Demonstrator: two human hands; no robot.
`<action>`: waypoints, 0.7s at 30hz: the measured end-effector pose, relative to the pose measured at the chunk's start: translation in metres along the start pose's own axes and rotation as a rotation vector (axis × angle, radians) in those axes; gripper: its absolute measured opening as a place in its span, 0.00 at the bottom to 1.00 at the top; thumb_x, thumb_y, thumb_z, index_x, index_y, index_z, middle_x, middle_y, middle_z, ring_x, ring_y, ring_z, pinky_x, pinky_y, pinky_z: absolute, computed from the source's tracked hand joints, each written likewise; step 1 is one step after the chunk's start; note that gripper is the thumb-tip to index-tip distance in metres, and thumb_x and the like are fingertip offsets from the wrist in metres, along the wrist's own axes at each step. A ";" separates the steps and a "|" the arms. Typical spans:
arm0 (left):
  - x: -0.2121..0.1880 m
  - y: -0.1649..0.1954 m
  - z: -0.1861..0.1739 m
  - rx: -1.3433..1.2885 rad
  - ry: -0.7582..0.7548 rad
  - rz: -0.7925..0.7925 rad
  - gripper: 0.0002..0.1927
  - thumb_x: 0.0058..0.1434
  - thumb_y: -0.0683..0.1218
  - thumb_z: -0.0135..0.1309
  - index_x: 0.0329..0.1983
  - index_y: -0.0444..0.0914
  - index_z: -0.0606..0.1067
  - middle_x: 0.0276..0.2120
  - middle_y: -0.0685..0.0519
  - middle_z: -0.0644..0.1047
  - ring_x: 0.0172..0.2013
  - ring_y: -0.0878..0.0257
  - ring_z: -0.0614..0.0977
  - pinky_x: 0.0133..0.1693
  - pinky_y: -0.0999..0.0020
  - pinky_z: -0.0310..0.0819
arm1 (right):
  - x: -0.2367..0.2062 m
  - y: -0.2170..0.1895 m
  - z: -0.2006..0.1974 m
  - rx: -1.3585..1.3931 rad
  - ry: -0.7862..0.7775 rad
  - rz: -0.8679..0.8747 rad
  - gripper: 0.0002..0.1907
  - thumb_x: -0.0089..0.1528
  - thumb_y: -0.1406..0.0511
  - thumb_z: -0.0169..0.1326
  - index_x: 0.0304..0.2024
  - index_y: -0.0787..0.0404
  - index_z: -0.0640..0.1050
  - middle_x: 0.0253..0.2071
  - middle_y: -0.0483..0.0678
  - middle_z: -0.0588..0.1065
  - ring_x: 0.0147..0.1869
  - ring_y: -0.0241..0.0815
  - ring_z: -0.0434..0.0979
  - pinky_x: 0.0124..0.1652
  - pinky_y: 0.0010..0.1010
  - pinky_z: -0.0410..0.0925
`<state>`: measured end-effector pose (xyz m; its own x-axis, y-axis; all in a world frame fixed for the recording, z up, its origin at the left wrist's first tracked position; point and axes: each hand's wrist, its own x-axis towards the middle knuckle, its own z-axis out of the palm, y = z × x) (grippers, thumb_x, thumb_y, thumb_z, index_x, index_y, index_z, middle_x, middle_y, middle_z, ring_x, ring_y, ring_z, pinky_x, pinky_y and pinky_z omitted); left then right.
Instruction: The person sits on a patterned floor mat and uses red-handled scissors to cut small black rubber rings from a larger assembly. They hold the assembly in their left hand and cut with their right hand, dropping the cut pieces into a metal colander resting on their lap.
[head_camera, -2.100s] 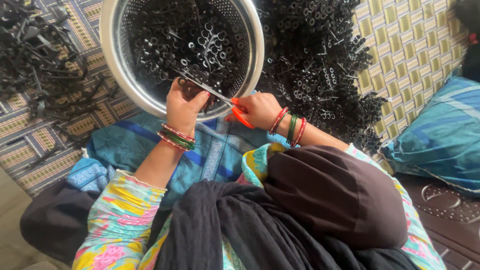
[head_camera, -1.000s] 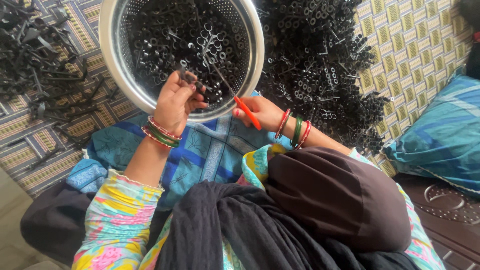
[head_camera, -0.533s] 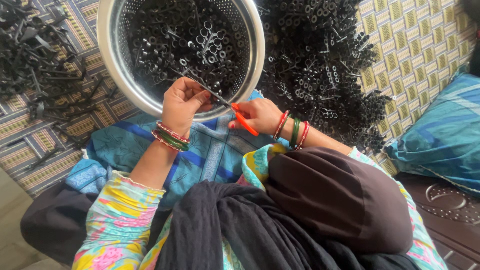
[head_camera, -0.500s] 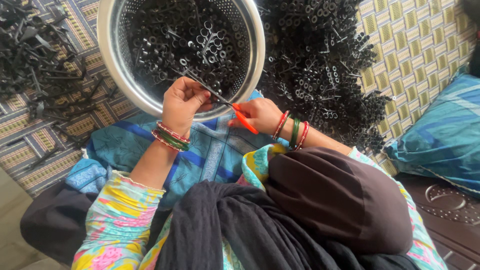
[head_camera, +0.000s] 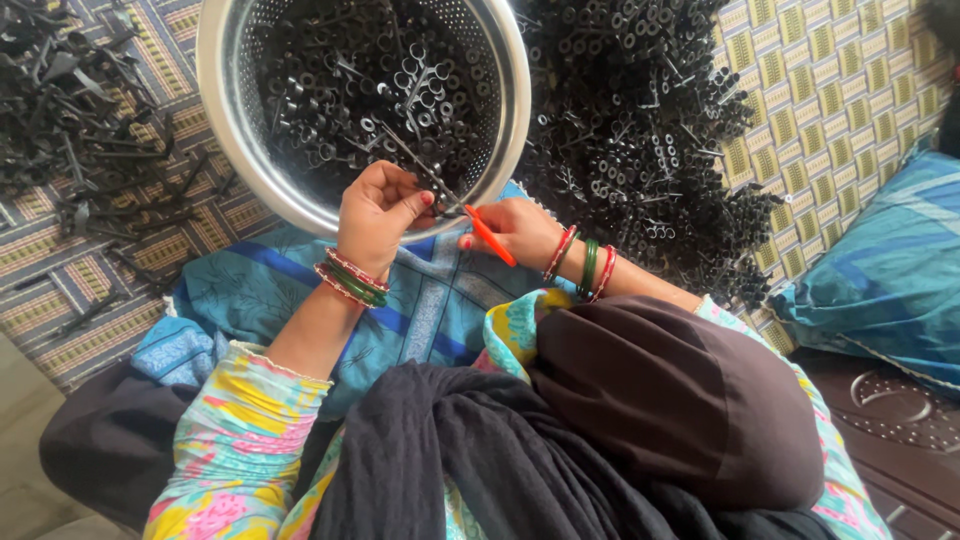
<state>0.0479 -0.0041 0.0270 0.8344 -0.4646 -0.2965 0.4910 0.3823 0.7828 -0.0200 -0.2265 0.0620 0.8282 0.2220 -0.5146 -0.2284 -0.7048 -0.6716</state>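
Two hands work at the near rim of a steel colander (head_camera: 215, 110). Left hand (head_camera: 375, 210) closed, fingers pinching a small black plastic piece (head_camera: 415, 165) just over the rim. Right hand (head_camera: 515, 228) clenched around the orange handles of a pair of scissors (head_camera: 470, 210); blades point up and left to the black piece, touching it or nearly so, hard to tell which. Hands sit close together, just beside each other.

Colander round, perforated, shiny, half filled with small black rings and tubes (head_camera: 360, 80). Right of it, touching its rim, a large heap of black ringed parts (head_camera: 650, 130) on a yellow-green checked mat (head_camera: 830, 80). Left of it, well apart, a looser pile of black sticks and offcuts (head_camera: 70, 120) on a striped woven mat (head_camera: 60, 250).

Both wrists carry red and green bangles (head_camera: 580, 265). Under the hands, a blue patterned cloth (head_camera: 420, 310) across the lap. Sleeves bright floral; a dark scarf (head_camera: 480, 460) fills the lower frame. Blue cushion (head_camera: 890, 280) at far right. No packages, labels or signs in view.
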 end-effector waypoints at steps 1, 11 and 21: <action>0.000 0.000 -0.001 0.001 0.002 -0.005 0.08 0.64 0.32 0.56 0.42 0.36 0.71 0.36 0.52 0.80 0.38 0.65 0.84 0.40 0.69 0.85 | 0.000 0.000 0.000 0.127 -0.037 0.009 0.25 0.63 0.48 0.57 0.34 0.65 0.78 0.19 0.42 0.70 0.23 0.34 0.68 0.26 0.31 0.61; 0.001 0.014 -0.004 0.122 -0.092 -0.040 0.07 0.64 0.33 0.58 0.42 0.34 0.73 0.35 0.51 0.80 0.36 0.65 0.83 0.38 0.70 0.84 | 0.000 -0.002 0.000 0.396 -0.034 0.158 0.18 0.64 0.55 0.60 0.40 0.65 0.83 0.18 0.40 0.71 0.21 0.28 0.67 0.22 0.24 0.60; 0.017 0.130 -0.082 0.160 0.400 0.431 0.14 0.73 0.46 0.44 0.56 0.37 0.73 0.43 0.44 0.80 0.37 0.57 0.84 0.38 0.66 0.83 | -0.003 0.005 -0.001 0.599 -0.061 0.083 0.15 0.68 0.57 0.56 0.33 0.62 0.78 0.19 0.39 0.73 0.21 0.26 0.68 0.23 0.22 0.60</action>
<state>0.1462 0.1033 0.0785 0.9942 0.0535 -0.0933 0.0706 0.3294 0.9415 -0.0232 -0.2315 0.0610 0.7682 0.2334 -0.5961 -0.5541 -0.2240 -0.8017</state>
